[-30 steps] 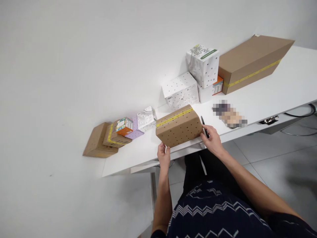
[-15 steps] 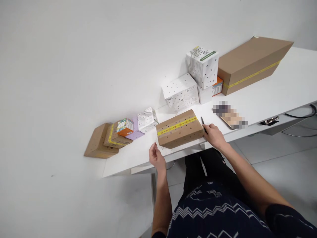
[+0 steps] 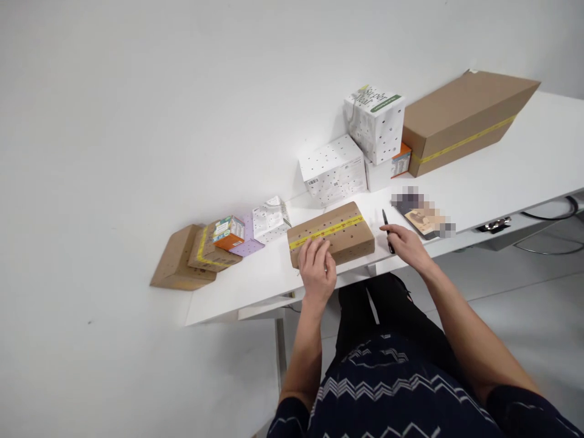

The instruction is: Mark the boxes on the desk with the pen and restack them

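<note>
A brown cardboard box [image 3: 335, 234] with small dark marks and a strip of yellow printed tape along its top lies on the white table in front of me. My left hand [image 3: 316, 264] rests on its near left part, palm down, fingers stretched over the top close to the tape. To the right of the box, my right hand [image 3: 405, 243] holds a slim black pen-like tool [image 3: 385, 219] in its fingers. Its thin end points away from me, and the hand is apart from the box.
A blurred dark and tan flat item [image 3: 422, 216] lies right of my right hand. White patterned boxes [image 3: 333, 167] stand against the wall, beside a long cardboard box [image 3: 469, 118]. Farther left are a lilac box [image 3: 249, 237], a small orange box [image 3: 229, 233] and more cardboard boxes [image 3: 177, 258].
The taped box has tipped back to lie with its tape facing up. My left hand left it, then came onto its top. My right hand drew away to the right with the black pen-like tool.
</note>
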{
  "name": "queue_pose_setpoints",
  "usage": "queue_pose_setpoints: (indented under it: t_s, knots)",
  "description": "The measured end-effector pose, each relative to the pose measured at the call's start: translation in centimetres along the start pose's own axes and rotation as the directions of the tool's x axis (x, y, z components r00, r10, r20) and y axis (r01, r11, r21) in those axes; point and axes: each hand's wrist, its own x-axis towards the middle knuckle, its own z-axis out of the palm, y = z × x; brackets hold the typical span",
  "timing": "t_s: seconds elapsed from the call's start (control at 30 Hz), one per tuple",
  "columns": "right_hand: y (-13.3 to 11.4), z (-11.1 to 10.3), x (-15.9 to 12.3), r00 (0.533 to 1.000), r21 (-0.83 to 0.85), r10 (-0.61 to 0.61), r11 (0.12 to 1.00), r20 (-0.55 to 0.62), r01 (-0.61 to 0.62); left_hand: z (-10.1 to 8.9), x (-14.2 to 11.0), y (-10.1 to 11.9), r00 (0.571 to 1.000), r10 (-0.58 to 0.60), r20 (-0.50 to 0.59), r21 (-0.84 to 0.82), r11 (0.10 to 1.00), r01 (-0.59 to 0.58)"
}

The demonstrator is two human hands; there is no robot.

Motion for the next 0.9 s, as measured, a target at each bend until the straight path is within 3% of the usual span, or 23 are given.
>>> queue_pose_setpoints:
  t_s: [0.1, 0.17, 0.27, 0.37, 0.43, 0.5, 0.6, 0.73, 0.9]
  knots:
    - [-1.2, -1.7, -0.8, 1.0, 0.388, -0.02, 0.921, -0.003, 0.019, 0.4, 0.4, 0.1, 0.993, -0.106, 0.056, -0.052, 0.993, 0.109]
    - [-2.2, -2.5, -1.4, 0.991, 0.5, -0.131, 0.858, -0.006, 0.117, 0.6, 0.5, 0.1, 0.988, -0.133, 0.075, -0.06, 0.989, 0.137]
    - [-3.8, -2.8, -2.1, 0.964, 0.503, -0.249, 0.824, -0.095, 0.262, 0.6, 0.5, 0.1, 0.99, -0.109, 0.092, -0.001, 0.994, 0.11]
    - [-5.4, -2.2, -2.5, 0.927, 0.455, -0.245, 0.817, -0.284, 0.356, 0.7, 0.3, 0.1, 0.992, -0.085, 0.091, 0.047, 0.996, 0.081]
    - [-6.5, -1.7, -2.6, 0.911, 0.461, -0.222, 0.805, -0.348, 0.373, 0.7, 0.2, 0.2, 0.993, -0.079, 0.082, 0.05, 0.996, 0.075]
    - [-7.6, -1.2, -2.5, 0.923, 0.472, -0.219, 0.808, -0.315, 0.353, 0.7, 0.2, 0.5, 0.994, -0.078, 0.08, 0.059, 0.996, 0.073]
    - [-9.6, -0.7, -2.1, 0.948, 0.488, -0.27, 0.813, -0.166, 0.317, 0.6, 0.6, 0.9, 0.991, -0.102, 0.091, 0.052, 0.994, 0.098]
    - [-12.2, 0.6, -0.1, 0.941, 0.511, -0.338, 0.803, -0.033, 0.307, 0.6, 1.8, 1.3, 0.988, -0.105, 0.11, 0.06, 0.993, 0.099]
    - [-13.5, 3.4, 3.8, 0.936, 0.499, -0.352, 0.808, -0.013, 0.311, 0.8, 3.5, 1.9, 0.986, -0.054, 0.16, 0.305, 0.952, 0.003]
